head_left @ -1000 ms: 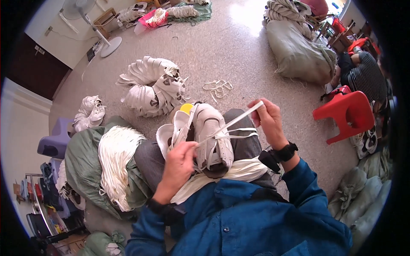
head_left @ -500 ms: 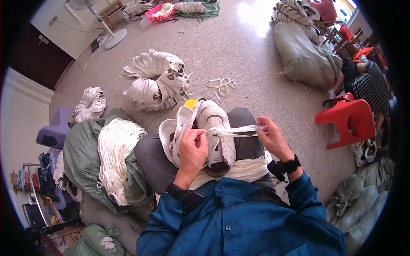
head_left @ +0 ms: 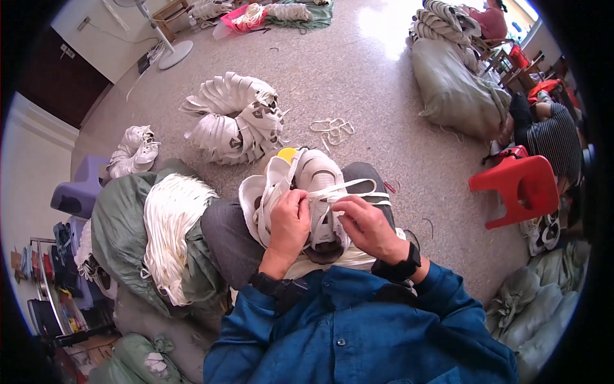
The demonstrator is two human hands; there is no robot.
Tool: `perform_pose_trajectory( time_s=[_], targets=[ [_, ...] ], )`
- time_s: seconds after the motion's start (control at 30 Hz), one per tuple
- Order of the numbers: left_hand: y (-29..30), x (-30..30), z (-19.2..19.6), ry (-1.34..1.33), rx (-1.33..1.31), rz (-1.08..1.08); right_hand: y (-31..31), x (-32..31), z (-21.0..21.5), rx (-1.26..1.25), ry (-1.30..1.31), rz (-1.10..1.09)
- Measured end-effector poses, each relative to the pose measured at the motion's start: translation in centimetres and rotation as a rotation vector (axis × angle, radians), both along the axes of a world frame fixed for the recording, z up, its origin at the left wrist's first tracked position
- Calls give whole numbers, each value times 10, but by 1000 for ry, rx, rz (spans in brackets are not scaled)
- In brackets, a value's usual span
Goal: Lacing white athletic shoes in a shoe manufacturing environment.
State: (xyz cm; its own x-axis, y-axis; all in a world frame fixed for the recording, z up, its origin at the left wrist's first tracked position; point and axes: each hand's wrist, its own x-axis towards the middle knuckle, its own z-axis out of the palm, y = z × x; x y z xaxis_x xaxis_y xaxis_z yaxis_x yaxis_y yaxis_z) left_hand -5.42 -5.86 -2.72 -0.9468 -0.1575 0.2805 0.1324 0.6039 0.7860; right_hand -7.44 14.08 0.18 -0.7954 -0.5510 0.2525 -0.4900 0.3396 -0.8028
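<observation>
On my lap rests a white shoe upper [head_left: 320, 168], its dark opening toward me, with other white uppers [head_left: 252, 195] pressed against its left side. My left hand [head_left: 288, 223] is closed at the left edge of the lacing, pinching the white shoelace near the eyelets. From there the shoelace [head_left: 352, 184] arcs in a loose loop to the right over my knee. My right hand [head_left: 371, 229] is bent over the right eyelet row, thumb and fingertips together on the lace; the exact spot they grip is partly hidden. A bundle of white laces [head_left: 348, 255] lies across my lap beneath the upper.
At left, white laces [head_left: 176, 224] drape over a green sack [head_left: 118, 240]. Ahead on the floor are coiled stacks of uppers [head_left: 233, 121] and a loose lace [head_left: 332, 131]. To the right stand a red stool [head_left: 518, 185], a stuffed sack [head_left: 454, 89] and a seated person in stripes [head_left: 555, 134].
My right hand has come in from the far right to the upper's eyelets. The lace, stretched straight before, now hangs in a slack loop. My left hand has stayed in place.
</observation>
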Motion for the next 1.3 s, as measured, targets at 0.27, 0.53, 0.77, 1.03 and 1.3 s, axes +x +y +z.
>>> perform_pose_trajectory(
  time_s=[0.27,0.53,0.77,1.03,1.3],
  targets=[
    [5,-8,-7,-4,-93,30,-8,-1,-14,86,75,64],
    [1,-5,-14,-29,-243,-85,-12,1,-41,37,159,-1],
    [13,19,-3,-13,-312,-121,-25,0,-28,340,205,86],
    [13,1,-27,-67,-482,-108,-35,-9,-25,450,292,86],
    [7,0,-26,63,-285,-64,-39,-17,-22,472,279,52]
  ],
)
